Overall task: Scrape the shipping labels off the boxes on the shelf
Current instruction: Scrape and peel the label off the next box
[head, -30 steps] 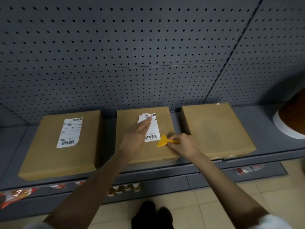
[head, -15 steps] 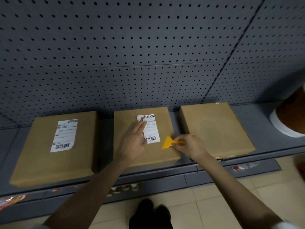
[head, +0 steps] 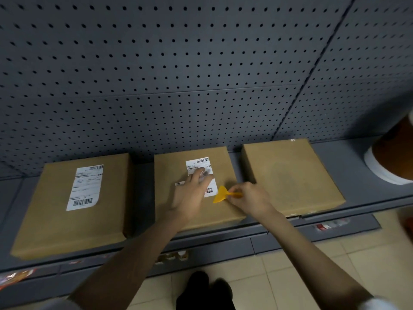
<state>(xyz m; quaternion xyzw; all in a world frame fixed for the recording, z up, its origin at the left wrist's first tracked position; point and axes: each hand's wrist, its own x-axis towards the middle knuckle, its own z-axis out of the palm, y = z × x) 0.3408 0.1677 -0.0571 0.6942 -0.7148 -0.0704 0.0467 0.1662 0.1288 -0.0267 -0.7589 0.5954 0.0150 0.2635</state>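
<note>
Head view: three flat cardboard boxes lie in a row on a grey shelf (head: 348, 166) backed by a perforated panel (head: 178, 63). The middle box (head: 199, 213) serves as landmark. On its top, toward the rear, sits a white label (head: 202, 163) with barcodes. The left hand (head: 190, 195) lies palm-down on this box, fingers (head: 201, 172) spread loosely over the label's centre, holding nothing; a small strip of label shows at the thumb side. The right hand (head: 250, 199) rests at the box's right front corner, closed in a pinch on the handle of a yellow scraper (head: 220, 194), whose blade touches the label's lower right corner. The box to the left (head: 55, 220) bears an intact label (head: 85, 186). The box to the right (head: 290, 175) is bare. Tiled floor (head: 301, 276) lies below the shelf.
</note>
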